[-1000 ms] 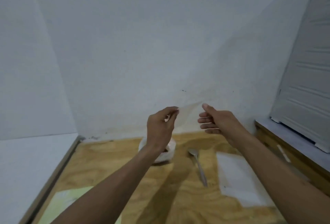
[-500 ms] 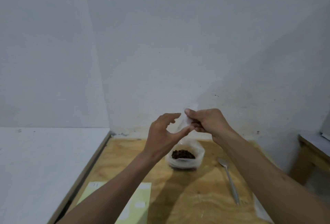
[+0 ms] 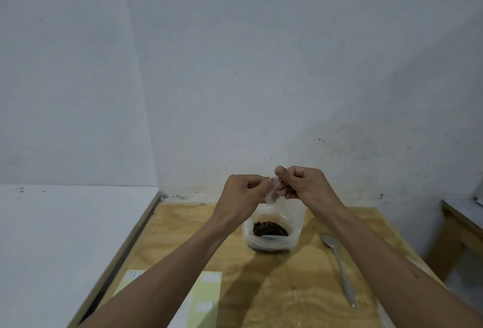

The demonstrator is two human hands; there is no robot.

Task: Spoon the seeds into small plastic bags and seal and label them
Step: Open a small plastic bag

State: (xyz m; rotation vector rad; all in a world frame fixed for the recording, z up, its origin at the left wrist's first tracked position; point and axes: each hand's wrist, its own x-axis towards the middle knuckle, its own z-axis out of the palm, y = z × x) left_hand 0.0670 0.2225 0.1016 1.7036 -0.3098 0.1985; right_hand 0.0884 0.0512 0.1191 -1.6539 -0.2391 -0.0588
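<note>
Seeds lie dark in the open big bag, which stands on the desk at centre frame, just below your hands. Your left hand and right hand meet above it, both with fingers curled, pinching a small clear bag between them. That little bag hangs in the air in front of the wall; whether anything is in it cannot be told.

A spoon lies flat at lower right of centre, bowl toward the wall, handle toward you, apart from the big bag and just left of your right forearm. A yellow label sheet sits at lower centre-left, partly under your left forearm, near the desk's left edge.

That left edge runs diagonally from the wall corner down to the lower left of the frame, bordered by a white surface that fills the left side. The desk's right edge falls away at right of frame, with a gap before a second wooden piece at far right. Bare wood shows between the sheet and the spoon.
</note>
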